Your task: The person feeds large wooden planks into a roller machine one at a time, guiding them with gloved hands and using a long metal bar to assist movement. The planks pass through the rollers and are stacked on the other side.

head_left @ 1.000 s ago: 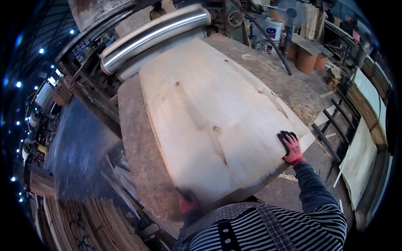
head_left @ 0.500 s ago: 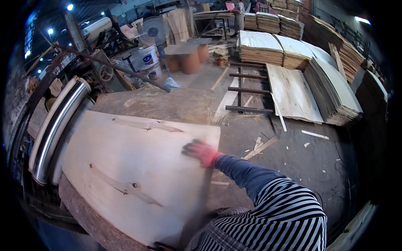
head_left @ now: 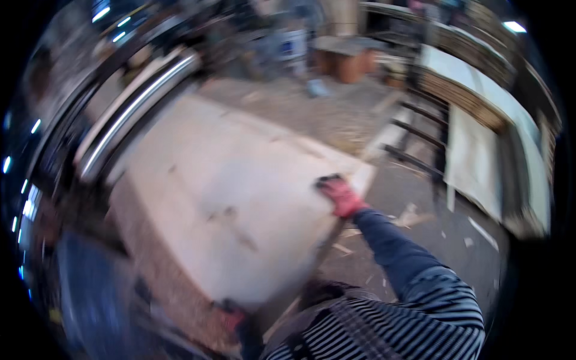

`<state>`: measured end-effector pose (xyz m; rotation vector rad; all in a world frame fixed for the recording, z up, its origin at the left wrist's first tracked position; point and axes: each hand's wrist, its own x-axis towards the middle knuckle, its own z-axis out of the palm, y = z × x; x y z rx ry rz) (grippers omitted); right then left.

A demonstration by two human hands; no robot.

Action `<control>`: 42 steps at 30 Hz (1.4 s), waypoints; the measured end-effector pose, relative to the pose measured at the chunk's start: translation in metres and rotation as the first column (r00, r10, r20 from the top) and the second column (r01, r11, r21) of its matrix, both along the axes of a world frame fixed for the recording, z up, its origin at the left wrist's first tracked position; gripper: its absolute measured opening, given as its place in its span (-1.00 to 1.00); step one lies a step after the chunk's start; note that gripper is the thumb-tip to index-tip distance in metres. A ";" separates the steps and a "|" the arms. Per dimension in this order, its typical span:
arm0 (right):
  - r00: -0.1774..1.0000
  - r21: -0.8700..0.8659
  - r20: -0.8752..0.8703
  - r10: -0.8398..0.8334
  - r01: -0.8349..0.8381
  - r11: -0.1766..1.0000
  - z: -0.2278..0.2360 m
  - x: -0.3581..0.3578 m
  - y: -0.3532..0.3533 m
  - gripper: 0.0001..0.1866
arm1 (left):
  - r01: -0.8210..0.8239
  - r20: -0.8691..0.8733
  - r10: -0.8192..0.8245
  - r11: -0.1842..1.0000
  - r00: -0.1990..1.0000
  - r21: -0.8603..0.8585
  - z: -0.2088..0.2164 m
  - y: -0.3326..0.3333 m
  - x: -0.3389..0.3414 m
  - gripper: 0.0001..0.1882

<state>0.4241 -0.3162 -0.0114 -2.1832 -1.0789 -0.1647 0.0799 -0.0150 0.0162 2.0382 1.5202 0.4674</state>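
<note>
A wide, pale wood veneer sheet (head_left: pixel 240 180) with a few dark knots lies on a rough brown worktable (head_left: pixel 153 258). My right hand (head_left: pixel 341 197), in a red glove with dark fingertips, rests with its fingers laid on the sheet's upper face near the right edge. At the near edge of the sheet, low in the picture, is my left hand (head_left: pixel 233 315), also gloved in red and dark. Motion smears its fingers, so its grip on the edge does not show. The sheet's far left end lies close beside a long shiny metal roller (head_left: pixel 141 111).
Dark rails (head_left: pixel 417 129) lie on the floor to the right, beside veneer sheets (head_left: pixel 473 159) and a tall veneer stack (head_left: pixel 468 90). Wood scraps (head_left: pixel 411 216) litter the floor. Beyond the table stand a white bucket (head_left: pixel 294 48) and orange-brown drums (head_left: pixel 348 65).
My view has swung to the left, so the scene sits further right and is blurred. More of my left hand shows at the sheet's near edge. My right hand stays on the sheet.
</note>
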 end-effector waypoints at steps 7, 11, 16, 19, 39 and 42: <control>0.984 -0.284 0.144 -0.102 0.140 0.949 0.012 -0.004 0.008 -0.12 | 0.002 -0.047 0.008 0.980 0.999 0.198 -0.022 0.009 -0.006 -0.40; 0.986 -0.261 0.152 -0.073 0.111 0.959 0.018 0.000 0.010 -0.17 | -0.020 -0.100 0.044 0.973 0.994 0.230 -0.035 0.012 -0.009 -0.36; 0.987 -0.254 0.135 -0.085 0.117 0.960 0.020 0.000 0.007 -0.19 | -0.065 -0.124 0.077 0.993 0.989 0.095 -0.007 0.003 0.006 -0.35; 0.985 -0.244 0.138 -0.099 0.130 0.961 0.019 0.000 0.008 -0.20 | -0.028 -0.166 0.063 0.978 0.984 0.207 -0.027 0.008 -0.003 -0.31; 0.979 -0.227 0.202 -0.038 0.085 0.970 0.029 0.004 0.012 -0.19 | -0.064 -0.211 0.096 0.987 0.973 0.150 -0.018 0.005 0.003 -0.37; 0.983 -0.250 0.173 -0.067 0.110 0.962 0.022 0.003 0.010 -0.15 | -0.048 -0.169 0.077 0.984 0.983 0.170 -0.027 0.008 -0.002 -0.36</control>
